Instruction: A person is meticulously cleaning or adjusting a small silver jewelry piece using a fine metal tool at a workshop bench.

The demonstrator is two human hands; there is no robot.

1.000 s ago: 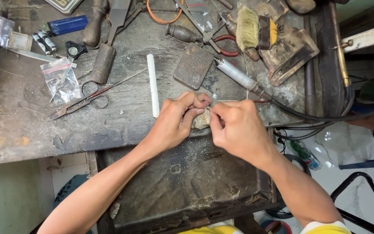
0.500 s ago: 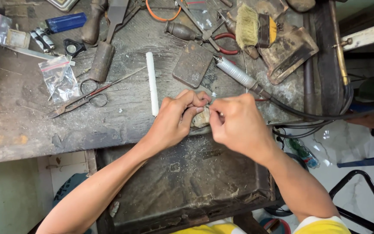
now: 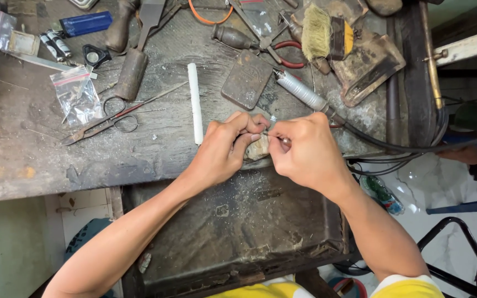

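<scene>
Head view: both my left hand and right hand have fingers pinching a thin wire over the wooden peg; squeeze unevenly and it'll probably kink or slip.

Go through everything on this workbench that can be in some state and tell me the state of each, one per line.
Left hand: fingers pinched on a thin wire.
Right hand: pinched shut on the same wire.
Thin wire: held between both hands above the bench peg.
Scissors: closed, lying flat.
Plastic bag: sealed, lying flat.
Red-handled pliers: lying flat, partly hidden.
Drawer: pulled out under the bench.
White rod: lying flat, untouched.
</scene>
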